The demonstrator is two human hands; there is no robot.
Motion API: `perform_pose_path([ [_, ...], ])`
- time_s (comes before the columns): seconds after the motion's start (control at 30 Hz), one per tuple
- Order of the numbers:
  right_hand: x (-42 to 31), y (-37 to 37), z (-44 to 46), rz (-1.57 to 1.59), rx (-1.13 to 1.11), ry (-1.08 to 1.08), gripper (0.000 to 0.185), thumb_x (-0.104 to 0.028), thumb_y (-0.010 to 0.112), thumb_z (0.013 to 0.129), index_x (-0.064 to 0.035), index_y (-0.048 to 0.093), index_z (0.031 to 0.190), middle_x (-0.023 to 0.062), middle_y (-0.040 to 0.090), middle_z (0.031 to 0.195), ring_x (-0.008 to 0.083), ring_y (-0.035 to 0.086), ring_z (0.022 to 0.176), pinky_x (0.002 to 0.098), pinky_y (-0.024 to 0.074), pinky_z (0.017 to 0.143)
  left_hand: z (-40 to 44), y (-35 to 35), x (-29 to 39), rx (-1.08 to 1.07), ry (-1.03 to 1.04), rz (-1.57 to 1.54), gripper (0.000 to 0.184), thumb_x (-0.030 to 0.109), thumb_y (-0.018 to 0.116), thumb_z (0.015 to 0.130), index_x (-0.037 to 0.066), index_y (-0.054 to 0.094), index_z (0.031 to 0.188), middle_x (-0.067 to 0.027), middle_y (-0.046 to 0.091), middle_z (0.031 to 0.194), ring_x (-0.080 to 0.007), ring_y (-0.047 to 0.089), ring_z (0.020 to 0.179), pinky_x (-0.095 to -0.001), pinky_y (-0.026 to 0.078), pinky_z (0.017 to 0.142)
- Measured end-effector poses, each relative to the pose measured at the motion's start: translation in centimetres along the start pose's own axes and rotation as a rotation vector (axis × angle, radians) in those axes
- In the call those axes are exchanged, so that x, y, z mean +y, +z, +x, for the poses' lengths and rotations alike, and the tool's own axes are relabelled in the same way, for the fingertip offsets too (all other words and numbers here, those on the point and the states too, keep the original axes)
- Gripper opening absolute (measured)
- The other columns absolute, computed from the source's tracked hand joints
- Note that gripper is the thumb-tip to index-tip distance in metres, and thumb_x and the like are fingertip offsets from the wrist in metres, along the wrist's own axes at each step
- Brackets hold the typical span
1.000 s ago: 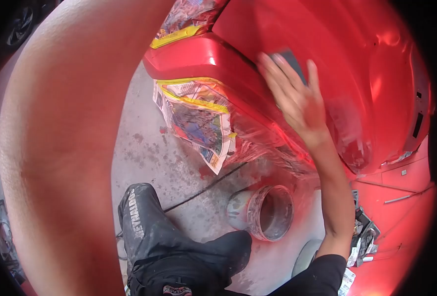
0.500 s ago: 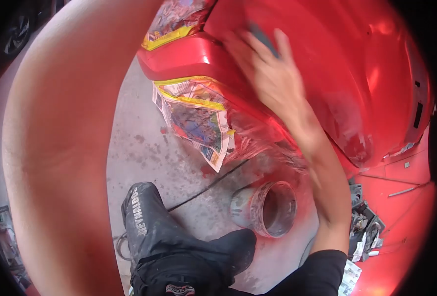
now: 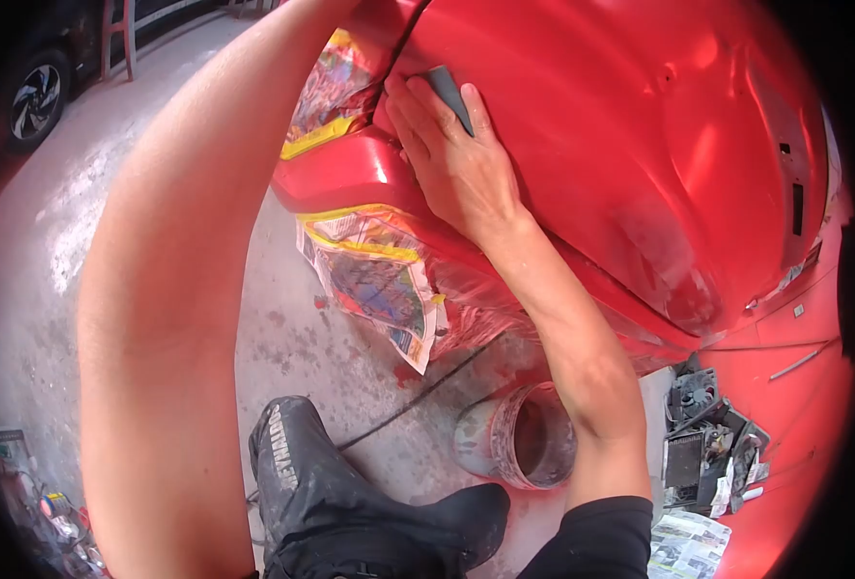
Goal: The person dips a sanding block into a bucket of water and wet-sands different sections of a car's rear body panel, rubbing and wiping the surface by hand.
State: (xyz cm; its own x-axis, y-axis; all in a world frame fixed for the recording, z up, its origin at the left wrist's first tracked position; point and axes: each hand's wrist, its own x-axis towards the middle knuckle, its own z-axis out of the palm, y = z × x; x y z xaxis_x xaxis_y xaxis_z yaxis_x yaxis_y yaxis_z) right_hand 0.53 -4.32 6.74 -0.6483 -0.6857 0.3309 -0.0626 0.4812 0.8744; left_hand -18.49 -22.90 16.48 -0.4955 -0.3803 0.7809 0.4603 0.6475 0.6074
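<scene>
My right hand [image 3: 456, 169] lies on the red car body panel [image 3: 562, 125], with a grey piece of sandpaper [image 3: 449, 99] pressed beneath it. The sandpaper shows between the thumb and the fingers, close to the dark seam of the panel. My left forearm [image 3: 171, 318] stretches up the left side of the view, and its hand is out of sight past the top edge. Newspaper [image 3: 379, 289] edged with yellow tape [image 3: 364, 210] covers the parts below and beside the red bumper corner [image 3: 345, 174].
A stained bucket [image 3: 519, 439] stands on the concrete floor near my legs [image 3: 350, 502]. A dark cable [image 3: 413, 400] crosses the floor. Black car parts [image 3: 702, 444] and newspaper sheets [image 3: 688, 545] lie at the lower right. A dark car's wheel [image 3: 38, 101] shows at the upper left.
My right hand has slid left and slightly down in the view with the sandpaper. The view has shifted, showing more of the dark car and of the parts on the floor.
</scene>
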Motion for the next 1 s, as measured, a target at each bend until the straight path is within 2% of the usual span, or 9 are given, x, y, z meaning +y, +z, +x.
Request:
perform_pose_path([
  [0.03, 0.7, 0.2, -0.9, 0.024, 0.012, 0.006, 0.06, -0.02, 0.052, 0.094, -0.0076, 0.05, 0.153, 0.0038, 0.048, 0.16, 0.0197, 0.041, 0.149, 0.0511, 0.029, 0.122, 0.0, -0.2, 0.1, 0.0, 0.12, 0.116, 0.04, 0.03, 0.043, 0.1, -0.002, 0.064, 0.111, -0.0302, 0.064, 0.122, -0.049, 0.062, 0.117, -0.0522, 0.05, 0.101],
  [0.07, 1.4, 0.1, -1.8, 0.051, 0.022, 0.003, 0.06, -0.02, 0.051, 0.094, -0.0077, 0.049, 0.153, 0.0038, 0.048, 0.16, 0.0198, 0.041, 0.149, 0.0509, 0.03, 0.121, 0.0, -0.1, 0.8, 0.051, -0.208, -0.227, 0.041, 0.032, 0.042, 0.1, -0.002, 0.061, 0.113, -0.0311, 0.063, 0.123, -0.0476, 0.062, 0.116, -0.0535, 0.05, 0.101],
  [0.1, 2.5, -1.3, -3.4, 0.16, 0.035, 0.038, 0.059, -0.022, 0.057, 0.094, -0.0098, 0.052, 0.152, 0.0026, 0.049, 0.16, 0.0195, 0.04, 0.15, 0.0524, 0.0298, 0.121, 0.0, -0.3, 1.1, 0.05, -0.189, -0.227, 0.041, 0.032, 0.042, 0.101, -0.002, 0.061, 0.114, -0.031, 0.063, 0.122, -0.0475, 0.062, 0.116, -0.0538, 0.05, 0.101],
  [0.2, 4.0, -0.9, -10.2, 0.061, -0.033, 0.155, 0.07, -0.027, 0.067, 0.092, -0.0112, 0.045, 0.157, 0.0022, 0.039, 0.166, 0.0205, 0.033, 0.155, 0.0569, 0.0122, 0.125, -0.2, 0.0, 0.4, 0.076, -0.174, -0.174, 0.04, 0.033, 0.043, 0.101, -0.001, 0.06, 0.114, -0.0307, 0.064, 0.121, -0.0474, 0.063, 0.115, -0.0549, 0.05, 0.101],
  [0.43, 0.2, -0.1, 1.0, 0.103, 0.0, 0.13, 0.062, -0.022, 0.061, 0.095, -0.0058, 0.048, 0.153, 0.0056, 0.044, 0.163, 0.0232, 0.039, 0.151, 0.0547, 0.027, 0.123, -0.5, -0.6, 0.9, 0.013, -0.113, -0.1, 0.037, 0.03, 0.043, 0.101, -0.001, 0.06, 0.113, -0.0305, 0.064, 0.116, -0.0469, 0.063, 0.112, -0.0538, 0.052, 0.096],
  [0.67, 3.9, -1.4, -8.2, 0.124, 0.036, 0.15, 0.062, -0.025, 0.063, 0.094, -0.0084, 0.05, 0.152, 0.004, 0.044, 0.162, 0.0208, 0.039, 0.151, 0.0544, 0.0258, 0.123, -0.2, -0.1, 0.5, 0.072, -0.151, -0.18, 0.039, 0.031, 0.041, 0.102, -0.001, 0.06, 0.115, -0.0317, 0.064, 0.118, -0.0488, 0.062, 0.112, -0.0547, 0.05, 0.098],
  [0.83, 1.1, -0.4, -1.7, 0.313, 0.137, 0.153, 0.067, -0.023, 0.065, 0.093, -0.0045, 0.045, 0.154, 0.0098, 0.044, 0.162, 0.0272, 0.041, 0.149, 0.0586, 0.0272, 0.122, 0.0, 0.2, 0.2, 0.083, -0.151, -0.198, 0.04, 0.032, 0.041, 0.103, -0.001, 0.06, 0.116, -0.0309, 0.064, 0.119, -0.0487, 0.063, 0.112, -0.054, 0.05, 0.098],
  [0.9, -0.2, 0.3, 1.3, 0.015, -0.016, 0.082, 0.063, -0.022, 0.065, 0.093, -0.004, 0.049, 0.151, 0.0092, 0.045, 0.161, 0.0275, 0.043, 0.148, 0.0579, 0.0286, 0.121, -0.5, -0.3, 0.8, 0.053, -0.151, -0.205, 0.039, 0.03, 0.041, 0.103, -0.001, 0.061, 0.115, -0.0304, 0.064, 0.118, -0.0481, 0.063, 0.112, -0.053, 0.05, 0.098],
  [1.0, 1.9, -1.2, -1.1, 0.262, 0.096, 0.102, 0.061, -0.021, 0.065, 0.093, -0.0061, 0.051, 0.151, 0.0083, 0.044, 0.162, 0.0258, 0.039, 0.151, 0.0579, 0.0265, 0.122, -0.2, 0.6, 0.1, 0.099, -0.035, -0.2, 0.037, 0.029, 0.042, 0.103, -0.001, 0.061, 0.114, -0.0298, 0.065, 0.117, -0.0477, 0.062, 0.112, -0.0521, 0.05, 0.098],
])
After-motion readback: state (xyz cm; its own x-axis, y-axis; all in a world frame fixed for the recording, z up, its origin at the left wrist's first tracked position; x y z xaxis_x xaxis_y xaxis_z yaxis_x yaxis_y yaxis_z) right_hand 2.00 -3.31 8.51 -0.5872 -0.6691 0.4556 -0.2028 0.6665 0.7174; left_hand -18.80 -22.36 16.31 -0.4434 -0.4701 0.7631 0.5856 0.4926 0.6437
